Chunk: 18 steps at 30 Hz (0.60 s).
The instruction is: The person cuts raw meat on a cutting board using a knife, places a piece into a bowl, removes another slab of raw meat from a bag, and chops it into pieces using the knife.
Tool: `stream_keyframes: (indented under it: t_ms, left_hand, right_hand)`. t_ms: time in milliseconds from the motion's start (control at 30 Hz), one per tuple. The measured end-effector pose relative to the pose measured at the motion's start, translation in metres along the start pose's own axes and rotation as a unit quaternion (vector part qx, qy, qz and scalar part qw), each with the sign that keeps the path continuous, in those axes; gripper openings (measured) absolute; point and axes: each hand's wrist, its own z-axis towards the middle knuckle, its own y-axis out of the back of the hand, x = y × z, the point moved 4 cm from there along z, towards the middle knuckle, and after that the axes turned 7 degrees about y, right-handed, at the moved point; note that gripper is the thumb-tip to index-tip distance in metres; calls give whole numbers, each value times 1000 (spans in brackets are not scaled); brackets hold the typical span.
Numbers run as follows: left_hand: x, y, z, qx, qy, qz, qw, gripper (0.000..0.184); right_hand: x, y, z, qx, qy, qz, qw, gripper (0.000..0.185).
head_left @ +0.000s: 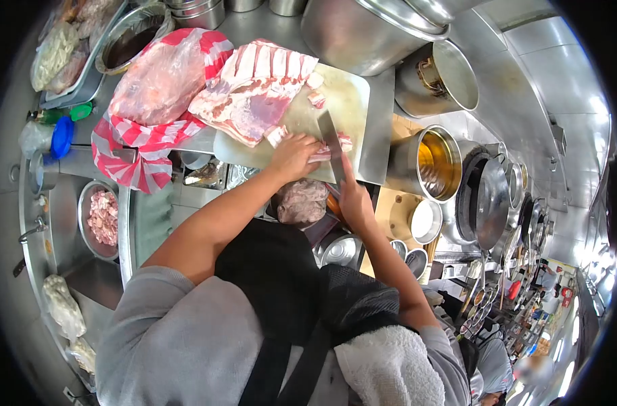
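On the white cutting board (241, 154) my left hand (296, 155) grips a narrow strip of rib meat (276, 136), its fingers closed near the blade. My right hand (354, 196) is wrapped around the handle of a cleaver (330, 139), whose blade is across the strip just right of my left fingers. A cut piece of rib (346, 143) lies on the blade's far side. Another cut chunk (316, 100) sits farther up the board. Beside my left hand rests a large rack of ribs (254, 95), bones showing along its upper edge.
Left of the board, a wrapped piece of meat (156, 78) lies on a red-striped plastic bag (136, 145). A bowl of meat pieces (103, 220) stands in the sink area. Large pots (438, 162) and a wok (492, 203) line the right. A person (494, 362) is at lower right.
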Motion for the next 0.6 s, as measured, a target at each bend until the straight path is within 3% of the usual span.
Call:
stream_keyframes:
  t_ms: [67, 167, 267, 367, 400, 500, 600]
  left_hand:
    - [-1, 1, 1, 19, 2, -13, 1000, 46]
    - [-4, 3, -7, 41, -78, 26, 996, 45]
    - [-13, 0, -11, 0, -85, -20, 996, 45]
    - [-16, 0, -4, -125, 12, -69, 990, 48]
    - [-18, 0, -1, -130, 10, -68, 989, 48]
    - [-12, -5, 7, -81, 35, -81, 993, 52]
    - [-12, 11, 3, -45, 102, -103, 988, 53]
  right_hand:
    - [8, -4, 44, -14, 15, 16, 1000, 82]
    - [27, -1, 67, -13, -10, -42, 999, 81]
    - [16, 6, 65, 5, -47, -48, 998, 80]
    - [-10, -4, 72, -89, 112, 52, 988, 79]
    - [-3, 6, 70, -90, 118, 50, 988, 79]
    - [37, 49, 62, -21, 9, -61, 998, 79]
    - [56, 64, 51, -47, 8, -37, 998, 79]
